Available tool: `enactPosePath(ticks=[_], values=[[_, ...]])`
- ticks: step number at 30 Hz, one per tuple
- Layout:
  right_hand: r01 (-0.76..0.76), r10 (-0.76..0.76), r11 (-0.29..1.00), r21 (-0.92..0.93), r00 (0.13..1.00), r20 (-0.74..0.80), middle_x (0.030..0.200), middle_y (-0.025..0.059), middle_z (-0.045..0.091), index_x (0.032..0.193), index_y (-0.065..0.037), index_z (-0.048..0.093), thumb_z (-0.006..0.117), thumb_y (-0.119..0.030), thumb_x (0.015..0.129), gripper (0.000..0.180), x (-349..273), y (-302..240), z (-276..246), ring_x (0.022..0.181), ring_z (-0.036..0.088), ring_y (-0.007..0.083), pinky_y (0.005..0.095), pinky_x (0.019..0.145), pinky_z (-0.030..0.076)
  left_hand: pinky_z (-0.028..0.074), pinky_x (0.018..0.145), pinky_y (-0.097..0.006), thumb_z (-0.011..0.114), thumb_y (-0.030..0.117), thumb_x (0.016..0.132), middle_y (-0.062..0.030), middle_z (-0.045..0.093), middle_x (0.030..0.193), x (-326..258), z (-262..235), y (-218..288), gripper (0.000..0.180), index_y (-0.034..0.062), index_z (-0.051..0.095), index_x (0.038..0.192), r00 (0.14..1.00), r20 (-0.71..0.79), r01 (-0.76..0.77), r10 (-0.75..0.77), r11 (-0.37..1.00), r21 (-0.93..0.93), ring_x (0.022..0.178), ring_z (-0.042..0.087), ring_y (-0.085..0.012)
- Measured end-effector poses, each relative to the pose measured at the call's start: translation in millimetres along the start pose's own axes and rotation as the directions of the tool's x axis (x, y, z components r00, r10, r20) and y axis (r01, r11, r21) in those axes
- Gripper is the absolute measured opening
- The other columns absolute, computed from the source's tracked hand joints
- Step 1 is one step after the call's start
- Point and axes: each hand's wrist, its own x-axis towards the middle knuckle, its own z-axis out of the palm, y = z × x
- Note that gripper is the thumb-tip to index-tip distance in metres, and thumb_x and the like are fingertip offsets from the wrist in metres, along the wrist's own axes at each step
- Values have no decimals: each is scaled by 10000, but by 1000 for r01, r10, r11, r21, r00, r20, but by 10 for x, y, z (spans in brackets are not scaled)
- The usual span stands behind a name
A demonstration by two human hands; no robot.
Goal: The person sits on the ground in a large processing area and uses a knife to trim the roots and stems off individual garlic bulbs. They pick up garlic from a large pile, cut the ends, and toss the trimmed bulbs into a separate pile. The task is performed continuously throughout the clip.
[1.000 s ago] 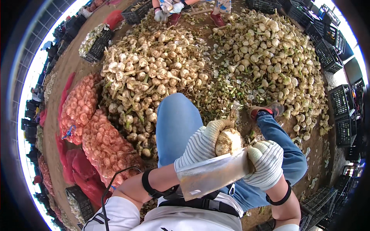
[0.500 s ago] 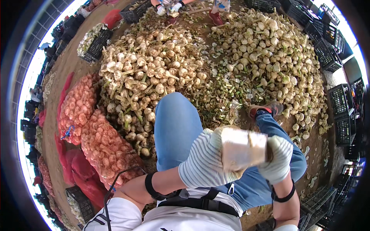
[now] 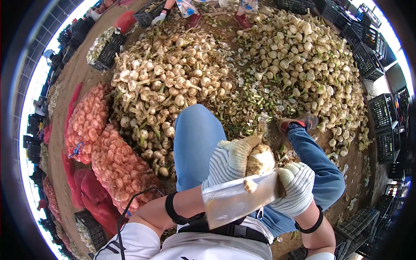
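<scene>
In my left hand (image 3: pixel 229 161), gloved in striped white knit, I grip a garlic bulb (image 3: pixel 260 160) above my lap. My right hand (image 3: pixel 296 187), in a matching glove, is closed round the handle of a cleaver (image 3: pixel 236 200). Its wide, smeared blade points left and lies just below the bulb, against its cut side. A small pale stub (image 3: pixel 250 185) sits at the blade's upper edge. Most of the handle is hidden by my right fingers.
Garlic heaps rise ahead at left (image 3: pixel 173 71) and right (image 3: pixel 310 60), with trimmings (image 3: pixel 255 99) between. Filled red mesh sacks (image 3: pixel 119 160) stand at my left. Black crates (image 3: pixel 383 112) line the right side. Another person's gloved hand (image 3: pixel 159 18) is by a far crate.
The cleaver has swung down and left, its blade now broadside below the bulb. The garlic bulb has come into sight. Across from me, the other person's hand has moved left toward a crate.
</scene>
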Motion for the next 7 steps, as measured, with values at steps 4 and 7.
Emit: enactPosePath(ticks=[4, 7], values=[[7, -8, 1000, -18, 999, -46, 622, 84, 474, 771, -57, 580, 663, -167, 555, 256, -46, 74, 49, 568, 509, 298, 411, 525, 383, 512, 594, -302, 749, 297, 669, -109, 646, 730, -1, 32, 63, 421, 6, 608, 939, 998, -38, -50, 51, 998, 28, 653, 654, -243], [21, -23, 999, -32, 998, -67, 644, 88, 492, 775, -57, 586, 690, -190, 553, 279, -36, 123, 65, 581, 515, 296, 417, 533, 384, 518, 611, -314, 730, 274, 691, -120, 664, 782, 37, 30, 47, 433, 15, 610, 1017, 980, 120, 154, -158, 987, 36, 704, 667, -242]])
